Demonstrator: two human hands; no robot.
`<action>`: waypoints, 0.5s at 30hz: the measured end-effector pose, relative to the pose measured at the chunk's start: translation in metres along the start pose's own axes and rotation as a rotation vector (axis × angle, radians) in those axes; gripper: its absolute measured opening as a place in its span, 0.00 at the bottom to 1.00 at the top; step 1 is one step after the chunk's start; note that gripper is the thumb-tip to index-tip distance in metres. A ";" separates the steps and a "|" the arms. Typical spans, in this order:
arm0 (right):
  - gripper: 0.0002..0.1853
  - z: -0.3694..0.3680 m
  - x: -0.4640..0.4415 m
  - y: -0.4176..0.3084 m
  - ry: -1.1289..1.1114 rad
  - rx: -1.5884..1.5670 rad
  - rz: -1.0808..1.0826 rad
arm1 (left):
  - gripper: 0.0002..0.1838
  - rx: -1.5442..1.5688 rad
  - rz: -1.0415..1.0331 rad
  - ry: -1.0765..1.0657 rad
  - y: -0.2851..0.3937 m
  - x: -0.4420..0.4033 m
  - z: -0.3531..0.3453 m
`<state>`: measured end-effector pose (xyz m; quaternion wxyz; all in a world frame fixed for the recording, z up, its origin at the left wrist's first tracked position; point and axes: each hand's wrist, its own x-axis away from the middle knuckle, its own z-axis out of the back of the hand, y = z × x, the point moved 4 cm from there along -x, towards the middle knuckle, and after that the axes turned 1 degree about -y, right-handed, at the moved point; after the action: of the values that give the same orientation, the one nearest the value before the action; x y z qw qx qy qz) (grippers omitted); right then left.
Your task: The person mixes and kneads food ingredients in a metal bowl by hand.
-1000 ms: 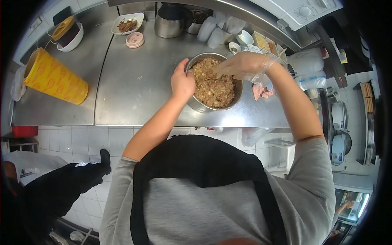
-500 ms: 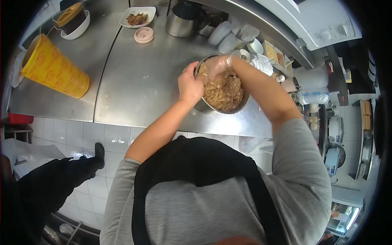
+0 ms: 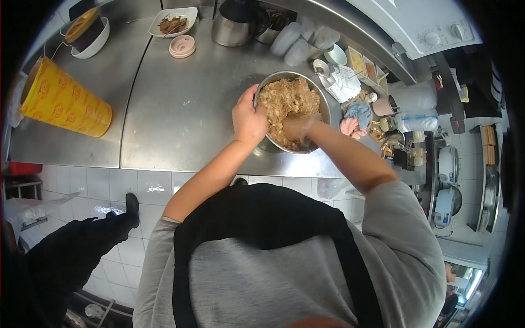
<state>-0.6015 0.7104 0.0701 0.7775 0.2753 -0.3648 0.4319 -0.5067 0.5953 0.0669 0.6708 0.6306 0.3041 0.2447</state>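
Observation:
A round metal bowl [image 3: 325,108] stands on the steel counter, filled with a brown, sticky, lumpy mixture that looks like minced meat [image 3: 287,98]. My left hand [image 3: 250,119] grips the bowl's left rim, thumb toward the inside and fingers around the outer wall. Inside the bowl, toward its near side, my right hand [image 3: 299,128] is pushed into the mixture. It seems to wear a clear plastic glove; its fingers are sunk in and smeared by motion.
A yellow patterned container [image 3: 65,98] lies on the left of the steel counter [image 3: 180,126]. Behind are a white dish [image 3: 188,21], pink lids [image 3: 182,46] and a metal jug [image 3: 232,27]. Cloths [image 3: 357,116] and papers [image 3: 344,85] lie right of the bowl. Another person's dark-clothed leg [image 3: 82,240] is at lower left.
My right hand has moved from the bowl's far side to its near side, and the mixture is now heaped toward the far side. My left hand stays on the rim. The view has shifted slightly.

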 end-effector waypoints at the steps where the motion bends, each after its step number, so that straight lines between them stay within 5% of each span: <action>1: 0.19 0.003 -0.005 -0.001 -0.087 -0.025 -0.085 | 0.21 -0.016 0.007 -0.003 0.004 0.000 0.001; 7: 0.17 0.026 0.028 -0.010 -0.174 0.228 0.198 | 0.21 0.014 0.037 -0.005 0.000 -0.003 0.000; 11: 0.32 0.076 0.112 -0.004 0.032 -0.086 0.376 | 0.22 0.030 0.020 0.005 -0.003 -0.003 -0.003; 14: 0.33 0.114 0.139 0.020 0.043 -0.312 0.290 | 0.22 0.027 0.032 -0.015 0.001 -0.002 -0.001; 15: 0.32 0.113 0.120 0.038 0.158 -0.127 0.369 | 0.22 0.027 0.026 -0.014 0.001 -0.002 -0.001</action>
<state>-0.6285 0.7013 0.2365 0.7272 0.1197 -0.3732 0.5635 -0.5084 0.5943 0.0680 0.6610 0.6454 0.2943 0.2447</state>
